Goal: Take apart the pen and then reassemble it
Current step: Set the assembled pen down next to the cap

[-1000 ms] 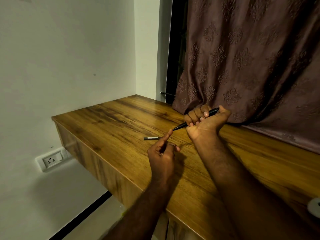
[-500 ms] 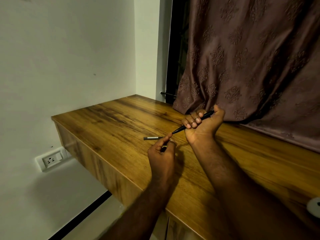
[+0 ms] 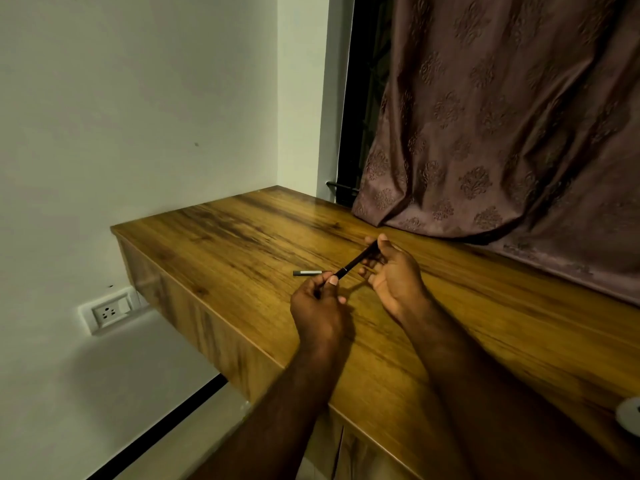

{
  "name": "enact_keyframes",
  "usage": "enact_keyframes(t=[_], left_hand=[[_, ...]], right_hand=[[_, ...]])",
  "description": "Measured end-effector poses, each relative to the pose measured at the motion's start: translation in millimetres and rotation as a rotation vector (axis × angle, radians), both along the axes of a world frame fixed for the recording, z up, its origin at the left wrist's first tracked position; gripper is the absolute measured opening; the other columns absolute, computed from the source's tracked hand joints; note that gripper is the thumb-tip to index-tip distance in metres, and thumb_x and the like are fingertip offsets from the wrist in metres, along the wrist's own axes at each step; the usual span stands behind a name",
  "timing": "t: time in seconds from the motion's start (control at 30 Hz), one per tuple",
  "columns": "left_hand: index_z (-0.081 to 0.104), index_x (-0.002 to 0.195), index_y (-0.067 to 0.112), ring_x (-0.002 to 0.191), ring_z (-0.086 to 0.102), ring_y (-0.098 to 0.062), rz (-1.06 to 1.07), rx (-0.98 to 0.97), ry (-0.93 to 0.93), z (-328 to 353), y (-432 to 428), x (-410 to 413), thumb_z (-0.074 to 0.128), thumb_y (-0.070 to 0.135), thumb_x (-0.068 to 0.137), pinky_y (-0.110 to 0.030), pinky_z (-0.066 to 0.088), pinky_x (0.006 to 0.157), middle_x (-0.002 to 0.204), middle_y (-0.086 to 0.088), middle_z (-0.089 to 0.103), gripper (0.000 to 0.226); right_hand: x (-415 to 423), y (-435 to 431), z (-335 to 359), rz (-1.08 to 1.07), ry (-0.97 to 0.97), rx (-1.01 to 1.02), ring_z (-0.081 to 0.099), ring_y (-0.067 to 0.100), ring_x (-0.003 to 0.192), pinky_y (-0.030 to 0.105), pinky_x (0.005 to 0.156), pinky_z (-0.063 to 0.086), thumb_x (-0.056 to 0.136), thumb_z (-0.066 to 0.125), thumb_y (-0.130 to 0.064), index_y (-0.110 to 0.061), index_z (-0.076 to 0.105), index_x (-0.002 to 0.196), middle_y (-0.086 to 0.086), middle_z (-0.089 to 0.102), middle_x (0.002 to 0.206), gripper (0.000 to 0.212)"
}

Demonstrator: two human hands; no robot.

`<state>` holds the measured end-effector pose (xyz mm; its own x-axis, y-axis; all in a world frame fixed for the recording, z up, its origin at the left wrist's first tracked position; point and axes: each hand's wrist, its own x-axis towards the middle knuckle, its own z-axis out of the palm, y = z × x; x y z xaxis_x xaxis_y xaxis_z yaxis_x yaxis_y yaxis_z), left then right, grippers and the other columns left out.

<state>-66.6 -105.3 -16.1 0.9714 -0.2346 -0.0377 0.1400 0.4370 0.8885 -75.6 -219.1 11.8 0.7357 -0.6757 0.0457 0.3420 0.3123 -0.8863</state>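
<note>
Pinching opposite ends of the black pen (image 3: 356,260) at frame centre, left hand (image 3: 317,303) and right hand (image 3: 393,275) curl fingers over the wooden desk (image 3: 225,237).

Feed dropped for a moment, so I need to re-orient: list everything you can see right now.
pen: one, black, held over the table between both hands
pen part: one, dark with a pale band, on the table left of the hands
table: one, brown wood, against the wall
curtain: one, mauve, patterned, hanging behind the table
socket: one, white, on the wall below the table
round object: one, white, cut off at the table's right edge
left hand: one, pinches the pen's near end
right hand: one, holds the pen's far end
</note>
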Motion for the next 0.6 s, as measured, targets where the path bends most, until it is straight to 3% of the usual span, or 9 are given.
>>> enact_keyframes(t=[0.1,0.2,0.3,0.4,0.5,0.6], left_hand=[[0.059,0.102,-0.002,0.055,0.047,-0.011,-0.108,-0.001,-0.034,-3.8,10.1,14.1,0.048,0.002,0.095,-0.026,0.047,0.051,0.074,-0.009,0.054,0.013],[0.059,0.100,-0.007,0.053,0.053,-0.010,-0.134,0.164,-0.222,-3.3,32.8,32.1,0.046,-0.002,0.095,-0.018,0.046,0.044,0.068,-0.006,0.056,0.015],[0.063,0.086,0.000,0.043,0.051,-0.005,-0.127,0.333,-0.391,-4.2,55.6,56.0,0.051,-0.003,0.092,-0.015,0.041,0.040,0.060,-0.005,0.053,0.014],[0.066,0.075,0.016,0.059,0.057,-0.009,-0.081,0.622,-0.587,-9.6,67.9,84.2,0.063,0.002,0.086,-0.019,0.046,0.056,0.064,0.002,0.062,0.017],[0.064,0.069,0.023,0.061,0.056,-0.014,-0.156,0.702,-0.592,-16.6,74.5,97.7,0.066,0.006,0.083,-0.027,0.047,0.057,0.064,0.004,0.063,0.022],[0.065,0.075,0.017,0.062,0.057,-0.018,-0.171,0.724,-0.573,-20.0,72.9,99.7,0.064,0.009,0.085,-0.031,0.047,0.056,0.066,-0.001,0.063,0.014]], right_hand=[[-10.0,-21.6,-10.5,0.055,0.015,-0.021,0.060,0.013,0.063,0.025,0.056,0.049,0.093,0.054,-0.013,-0.006,0.063,0.095,0.005,0.065,0.078,0.011],[-14.9,-30.1,-19.5,0.125,0.084,-0.099,0.066,0.011,0.059,0.022,0.053,0.052,0.089,0.059,-0.006,-0.005,0.064,0.092,0.006,0.069,0.072,0.006],[-14.9,-29.0,-27.0,0.185,0.185,-0.300,0.061,0.012,0.055,0.022,0.050,0.048,0.086,0.064,-0.006,-0.006,0.065,0.087,0.009,0.064,0.071,0.001],[-12.0,-27.1,-28.1,0.218,0.277,-0.550,0.058,0.010,0.052,0.020,0.049,0.046,0.082,0.070,-0.004,-0.007,0.068,0.086,0.006,0.064,0.064,0.005],[-6.7,-25.6,-30.4,0.199,0.344,-0.765,0.058,0.005,0.058,0.018,0.054,0.047,0.080,0.072,-0.006,-0.015,0.069,0.084,0.001,0.066,0.068,0.010],[-0.8,-24.0,-35.7,0.141,0.412,-0.946,0.056,0.005,0.068,0.021,0.064,0.045,0.081,0.073,-0.011,-0.020,0.070,0.084,-0.003,0.065,0.074,0.009]])
